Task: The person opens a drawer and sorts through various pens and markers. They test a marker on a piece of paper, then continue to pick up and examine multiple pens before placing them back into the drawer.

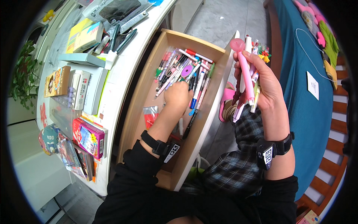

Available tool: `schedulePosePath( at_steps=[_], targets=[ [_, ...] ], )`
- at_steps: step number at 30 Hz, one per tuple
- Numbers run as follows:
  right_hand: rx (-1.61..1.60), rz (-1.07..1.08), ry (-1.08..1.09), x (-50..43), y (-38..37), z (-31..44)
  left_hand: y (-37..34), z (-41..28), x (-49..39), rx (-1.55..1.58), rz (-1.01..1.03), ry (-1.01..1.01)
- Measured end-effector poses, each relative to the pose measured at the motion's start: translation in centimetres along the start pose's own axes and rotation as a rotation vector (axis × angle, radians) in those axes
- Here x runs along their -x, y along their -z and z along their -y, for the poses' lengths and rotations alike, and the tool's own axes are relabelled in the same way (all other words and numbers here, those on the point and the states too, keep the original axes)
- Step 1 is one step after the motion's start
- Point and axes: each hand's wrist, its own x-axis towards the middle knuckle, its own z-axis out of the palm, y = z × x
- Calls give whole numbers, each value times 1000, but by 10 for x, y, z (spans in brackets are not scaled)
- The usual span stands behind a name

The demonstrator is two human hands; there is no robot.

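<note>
Several pens and markers, among them a pink pen (246, 75) with a round pink top, are bunched in my right hand (264, 81), raised beyond the drawer's right side. My left hand (178, 96) reaches into the open wooden drawer (193, 40), fingers down at the pile of pens (181, 65); its fingertips are hidden, so whether it grips a pen cannot be told. Next to the left fingers lies a white marker with a blue end (197, 89). A clear pack of red pens (151, 116) lies left of the left forearm, and a black pen (190, 124) lies to its right.
On the white desk (114, 92) at left are a purple box (89, 137), a brown box (58, 81), a light-blue case (96, 92), scissors (125, 40) and magazines. A bed with a teal cover (304, 126) stands at right. A pink slipper (226, 102) is on the floor.
</note>
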Motion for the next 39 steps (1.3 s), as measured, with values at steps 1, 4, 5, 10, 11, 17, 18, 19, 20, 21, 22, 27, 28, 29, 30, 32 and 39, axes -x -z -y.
schedulePosePath(
  at_steps=[1, 4, 5, 10, 11, 17, 18, 19, 20, 21, 22, 27, 28, 29, 30, 32, 39],
  targets=[
    [-3, 7, -7, 0, 0, 0, -1, 0, -3, 30, -82, -23],
    [-1, 9, -5, 0, 0, 1, -2, 1, -9, 134, -211, -72],
    [2, 9, -1, 0, -1, 0, -4, 1, -11, 144, -234, -98],
    [23, -54, 43, 1, -4, 0, -12, -6, -12, 57, -212, -148],
    [33, -40, 56, 2, -5, 0, -13, -7, -10, 27, -180, -135],
    [26, -71, 39, 3, -5, 0, -3, -15, -6, -140, -43, -108],
    [22, -74, 41, 3, -5, 0, -1, -19, -6, -163, -8, -79],
    [20, -77, 44, 2, -5, 0, 0, -22, -6, -162, 20, -56],
    [19, -77, 52, 2, -6, 0, 2, -25, -6, -163, 57, -35],
    [21, -74, 62, 3, -6, 0, 3, -28, -5, -167, 76, -17],
    [13, -71, 57, 3, -6, 0, 3, -31, -5, -166, 97, -12],
    [-1, -55, 47, 3, -5, 2, 8, -31, -8, -72, 119, 88],
    [-5, -61, 52, 4, -4, 2, 9, -31, -7, -47, 137, 106],
    [-8, -58, 53, 4, -3, 3, 10, -30, -6, -19, 155, 122],
    [-11, -54, 55, 5, -2, 3, 12, -28, -4, 6, 185, 110],
    [-11, -39, 53, 6, 0, 4, 17, -27, -4, 54, 188, 113],
    [-35, -19, 72, 9, 1, 8, 48, -27, 14, 390, 116, 30]
  ],
)
